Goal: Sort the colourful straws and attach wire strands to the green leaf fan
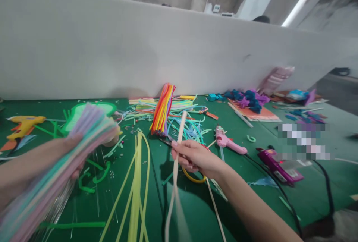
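My left hand, partly hidden, is wrapped round a thick bundle of pastel pipe cleaners in lilac, mint, cream and pink. The bundle is blurred and slants up from the lower left. In my right hand, thumb and fingers pinch a few cream pipe cleaners, whose lower ends spread apart. Scissors with a yellow handle show beneath that hand, largely covered by it. Between the hands lie loose yellow pipe cleaners. Farther back, a red, orange and yellow pipe cleaner bundle rests on a scattered pile.
A yellow glue gun lies far left, near a green fuzzy shape. On the right are a pink glue gun and a purple glue gun with black cords. A pale partition borders the green table.
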`<state>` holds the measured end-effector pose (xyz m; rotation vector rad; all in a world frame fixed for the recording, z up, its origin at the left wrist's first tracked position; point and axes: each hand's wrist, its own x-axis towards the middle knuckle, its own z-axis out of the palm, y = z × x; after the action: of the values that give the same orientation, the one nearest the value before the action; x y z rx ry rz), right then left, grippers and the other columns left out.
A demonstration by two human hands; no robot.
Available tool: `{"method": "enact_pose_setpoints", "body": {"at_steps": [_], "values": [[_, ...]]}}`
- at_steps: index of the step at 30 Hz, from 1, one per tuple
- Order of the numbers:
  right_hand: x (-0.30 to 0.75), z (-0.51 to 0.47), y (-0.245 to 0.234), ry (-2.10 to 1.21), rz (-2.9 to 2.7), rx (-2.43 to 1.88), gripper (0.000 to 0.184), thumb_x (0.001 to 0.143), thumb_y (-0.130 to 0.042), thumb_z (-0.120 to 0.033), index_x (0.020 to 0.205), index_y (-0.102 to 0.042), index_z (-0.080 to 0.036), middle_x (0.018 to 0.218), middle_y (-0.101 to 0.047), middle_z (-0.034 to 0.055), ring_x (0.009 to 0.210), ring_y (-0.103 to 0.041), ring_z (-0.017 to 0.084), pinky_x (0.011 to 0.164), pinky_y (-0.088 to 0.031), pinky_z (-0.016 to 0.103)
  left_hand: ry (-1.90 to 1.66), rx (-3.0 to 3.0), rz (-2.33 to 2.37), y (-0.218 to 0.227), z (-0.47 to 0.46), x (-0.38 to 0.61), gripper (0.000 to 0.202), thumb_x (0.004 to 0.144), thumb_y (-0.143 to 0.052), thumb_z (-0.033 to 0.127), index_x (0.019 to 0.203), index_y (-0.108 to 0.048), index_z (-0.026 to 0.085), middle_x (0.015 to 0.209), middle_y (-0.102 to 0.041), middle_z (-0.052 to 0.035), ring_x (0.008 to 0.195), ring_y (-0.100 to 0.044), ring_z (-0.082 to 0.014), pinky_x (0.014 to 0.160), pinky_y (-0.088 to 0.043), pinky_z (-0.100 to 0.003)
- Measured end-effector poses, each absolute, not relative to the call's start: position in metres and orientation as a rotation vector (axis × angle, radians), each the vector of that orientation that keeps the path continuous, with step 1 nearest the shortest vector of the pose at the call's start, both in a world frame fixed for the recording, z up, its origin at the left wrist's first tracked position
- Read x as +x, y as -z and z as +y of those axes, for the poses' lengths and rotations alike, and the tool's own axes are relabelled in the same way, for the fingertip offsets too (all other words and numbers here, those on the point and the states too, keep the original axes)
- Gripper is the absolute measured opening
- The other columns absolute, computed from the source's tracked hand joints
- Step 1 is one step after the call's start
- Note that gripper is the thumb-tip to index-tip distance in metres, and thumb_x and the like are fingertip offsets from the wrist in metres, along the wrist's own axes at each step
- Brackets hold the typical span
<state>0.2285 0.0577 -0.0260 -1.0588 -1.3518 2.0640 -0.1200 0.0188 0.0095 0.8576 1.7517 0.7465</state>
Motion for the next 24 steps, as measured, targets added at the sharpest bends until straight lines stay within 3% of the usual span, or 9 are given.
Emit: {"method": "enact_pose_setpoints", "body": {"at_steps": [2,6,10,13,16,20,24], "values": [[0.217,0.063,0.035,-2.174,-1.438,-1.041,0.044,0.087,-0.054,-0.055,0.074,-0.061,-0.014,0.045,-0.037,-0.0093,0.035,-0.025,0.002,0.030,-0.016,0.013,-0.791,0.735,1.613,-0.020,0.028,-0.121,0.056,0.062,-0.066,0.070,0.080,-0.064,0.017,0.059,-0.063,-0.0036,0.049,-0.057,-0.0174,0.046,-0.051,-0.028],[0.198,0.066,0.055,-2.156,-1.787,-1.144,0.034,0.085,-0.060,-0.046,0.078,-0.063,-0.013,0.051,-0.047,-0.0068,0.036,-0.033,0.002,0.029,-0.022,0.013,-1.009,0.652,1.403,-0.014,0.035,-0.105,0.063,0.083,-0.034,0.073,0.088,-0.060,0.016,0.056,-0.056,0.0001,0.044,-0.050,-0.0114,0.043,-0.049,-0.025],[0.189,0.060,0.069,-1.788,-1.907,-1.386,0.017,0.080,-0.066,-0.028,0.086,-0.053,-0.018,0.057,-0.057,-0.0064,0.036,-0.045,0.004,0.030,-0.030,0.013,-0.982,0.628,1.235,0.009,0.028,-0.077,0.057,0.086,-0.041,0.065,0.108,-0.059,0.015,0.064,-0.058,0.0005,0.050,-0.055,-0.0110,0.050,-0.051,-0.024],[0.189,0.058,0.074,-1.643,-1.919,-1.421,0.025,0.078,-0.068,-0.025,0.094,-0.050,-0.020,0.063,-0.061,-0.0062,0.035,-0.046,0.005,0.030,-0.030,0.014,-0.975,0.622,1.217,0.019,0.023,-0.069,0.061,0.084,-0.043,0.067,0.115,-0.057,0.016,0.065,-0.057,0.0008,0.049,-0.054,-0.0111,0.049,-0.050,-0.024],[0.192,0.057,0.078,-1.624,-1.888,-1.352,0.023,0.079,-0.066,-0.024,0.097,-0.054,-0.019,0.071,-0.062,-0.0035,0.040,-0.050,0.005,0.034,-0.035,0.015,-0.988,0.620,1.193,0.022,0.022,-0.070,0.064,0.084,-0.038,0.069,0.109,-0.059,0.014,0.062,-0.054,0.0016,0.046,-0.050,-0.0097,0.046,-0.048,-0.023],[0.193,0.057,0.080,-1.635,-1.880,-1.310,0.041,0.080,-0.063,-0.023,0.120,-0.055,-0.019,0.083,-0.064,-0.0002,0.048,-0.056,0.007,0.038,-0.038,0.017,-0.993,0.588,1.145,0.022,0.023,-0.068,0.063,0.087,-0.033,0.068,0.110,-0.058,0.014,0.060,-0.053,0.0024,0.044,-0.048,-0.0086,0.045,-0.048,-0.022],[0.191,0.055,0.077,-1.285,-2.100,-1.280,0.045,0.082,-0.062,-0.024,0.127,-0.057,-0.018,0.075,-0.065,-0.0009,0.058,-0.057,0.010,0.054,-0.041,0.020,-1.011,0.585,1.118,0.022,0.022,-0.066,0.063,0.087,-0.034,0.067,0.114,-0.058,0.015,0.061,-0.053,0.0029,0.045,-0.049,-0.0082,0.048,-0.050,-0.022]]}}
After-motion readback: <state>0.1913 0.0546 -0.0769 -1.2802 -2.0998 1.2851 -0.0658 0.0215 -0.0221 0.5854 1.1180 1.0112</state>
